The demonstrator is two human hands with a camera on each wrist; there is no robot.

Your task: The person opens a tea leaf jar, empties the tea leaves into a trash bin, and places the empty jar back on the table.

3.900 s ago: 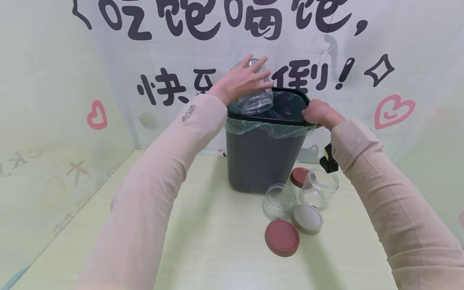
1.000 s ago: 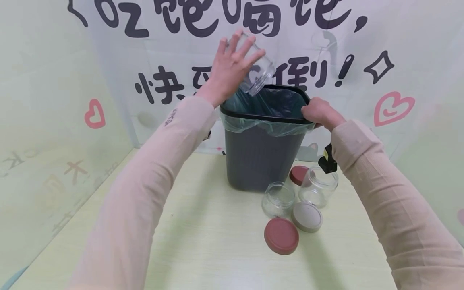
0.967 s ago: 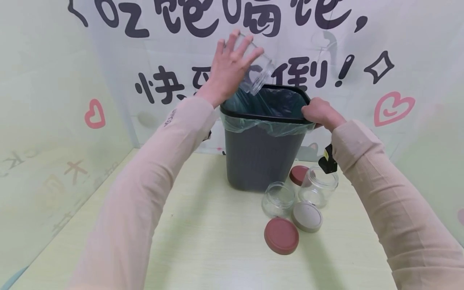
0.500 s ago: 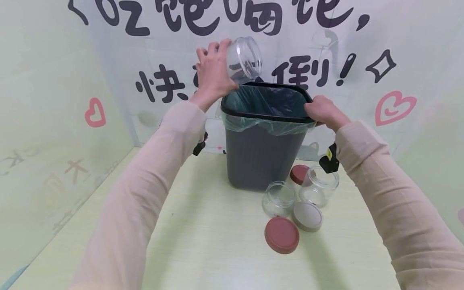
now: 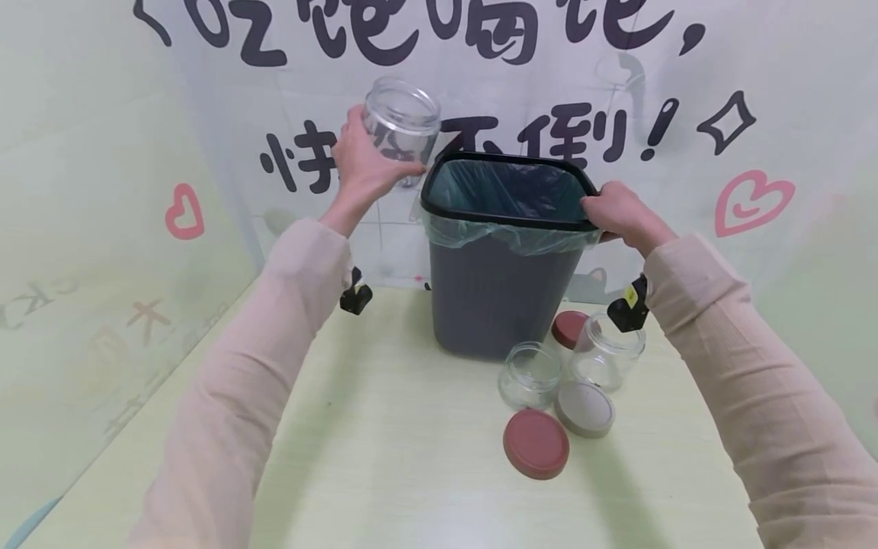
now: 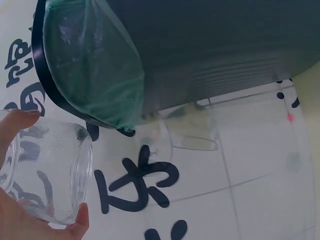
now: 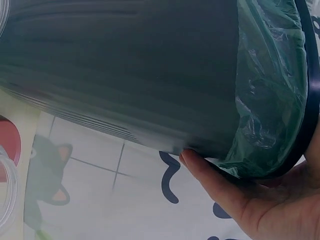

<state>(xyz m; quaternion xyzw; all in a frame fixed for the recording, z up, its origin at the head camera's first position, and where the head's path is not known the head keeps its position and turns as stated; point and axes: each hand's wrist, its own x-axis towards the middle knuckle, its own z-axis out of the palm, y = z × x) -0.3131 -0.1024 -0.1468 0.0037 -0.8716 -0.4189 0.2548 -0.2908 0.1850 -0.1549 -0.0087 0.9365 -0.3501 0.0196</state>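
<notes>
My left hand (image 5: 366,158) grips a clear glass jar (image 5: 405,114) by its side, mouth up and slightly tilted, just left of the bin's rim. No lid is on it, and small droplets cling to its wall in the left wrist view. A dark grey trash bin (image 5: 501,297), lined with a green plastic bag (image 5: 453,232), stands on the table. At its right corner my right hand (image 5: 620,213) holds the black rim, fingers curled over the edge. In the right wrist view a fingertip (image 7: 192,157) lies against the bin's outer wall.
Right of the bin's foot stand two open glass jars, a short one (image 5: 530,381) and a taller one (image 5: 607,354). Near them lie a red lid (image 5: 536,444), a grey lid (image 5: 585,409) and another red lid (image 5: 569,328). A printed wall sheet (image 5: 309,91) hangs behind.
Earlier the left hand held the jar mouth down over the bin. It has since swung left off the opening and turned the jar mouth up. The right hand has kept its grip.
</notes>
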